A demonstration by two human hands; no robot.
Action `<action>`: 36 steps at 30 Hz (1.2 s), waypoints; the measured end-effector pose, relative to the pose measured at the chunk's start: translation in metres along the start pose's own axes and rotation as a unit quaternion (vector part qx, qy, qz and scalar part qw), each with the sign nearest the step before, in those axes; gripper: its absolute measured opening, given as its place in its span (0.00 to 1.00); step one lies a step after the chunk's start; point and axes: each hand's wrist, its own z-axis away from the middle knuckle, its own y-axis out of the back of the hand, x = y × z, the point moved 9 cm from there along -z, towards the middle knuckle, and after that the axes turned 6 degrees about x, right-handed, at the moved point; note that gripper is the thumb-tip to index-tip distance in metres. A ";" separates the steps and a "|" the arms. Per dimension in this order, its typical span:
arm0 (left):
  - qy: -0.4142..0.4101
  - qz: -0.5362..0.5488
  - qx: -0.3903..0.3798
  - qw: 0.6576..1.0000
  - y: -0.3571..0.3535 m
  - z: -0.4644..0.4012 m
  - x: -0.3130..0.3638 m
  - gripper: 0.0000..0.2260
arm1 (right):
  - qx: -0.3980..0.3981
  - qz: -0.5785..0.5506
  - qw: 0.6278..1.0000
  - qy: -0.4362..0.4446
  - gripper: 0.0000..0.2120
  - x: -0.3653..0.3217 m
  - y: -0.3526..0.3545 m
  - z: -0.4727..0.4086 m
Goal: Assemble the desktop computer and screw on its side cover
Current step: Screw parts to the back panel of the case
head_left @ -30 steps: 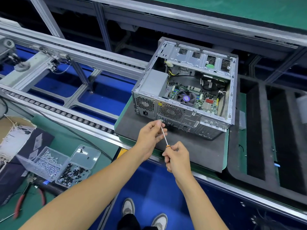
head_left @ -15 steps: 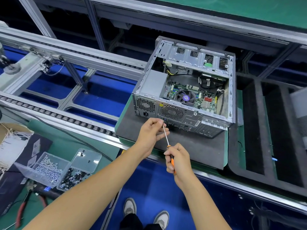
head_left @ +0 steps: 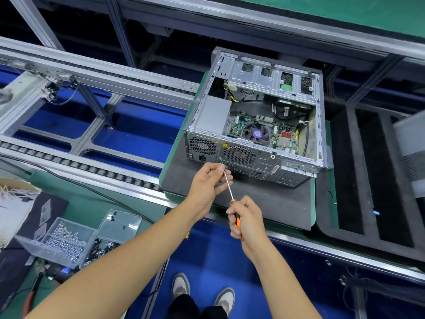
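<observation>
Desktop computer case (head_left: 259, 125) lies on its side on a dark mat, open side up, side cover off. Inside: grey power supply at left, green motherboard with a round cooler fan, black cables at right. Perforated rear panel faces the person. Orange-handled screwdriver (head_left: 232, 203) is tilted, its thin shaft tip at the rear panel's lower edge.

clear screw box (head_left: 69, 240) lower left; red-handled pliers (head_left: 32, 295) beside; roller conveyor (head_left: 92, 166).
</observation>
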 end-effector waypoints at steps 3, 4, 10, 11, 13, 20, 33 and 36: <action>0.000 0.012 -0.005 1.000 0.001 0.000 0.001 0.05 | 0.004 0.004 1.000 0.008 0.12 -0.001 -0.001 0.001; 0.002 0.016 -0.007 1.000 0.002 0.000 0.001 0.05 | 0.007 0.005 1.000 0.010 0.12 -0.002 -0.001 0.001; 0.024 0.026 0.015 0.999 0.020 -0.005 -0.005 0.05 | 0.028 0.013 0.999 0.009 0.16 0.007 0.004 0.002; 0.033 0.022 0.028 0.999 0.026 -0.007 -0.007 0.05 | 0.033 0.014 0.999 0.005 0.16 0.009 0.006 0.002; 0.037 0.009 0.046 0.998 0.037 -0.011 -0.009 0.04 | 0.045 0.013 0.999 -0.004 0.15 0.015 0.011 0.002; -0.022 -0.066 0.014 0.997 0.046 -0.022 0.003 0.02 | 0.066 -0.001 0.998 -0.024 0.11 0.029 0.020 0.000; -0.058 -0.270 -0.153 0.949 -0.056 0.023 -0.058 0.07 | 0.175 -0.025 0.984 -0.021 0.09 0.018 0.115 -0.007; -0.064 -0.307 -0.197 0.929 -0.118 0.033 -0.085 0.07 | 0.197 -0.019 0.980 -0.010 0.09 0.001 0.156 -0.012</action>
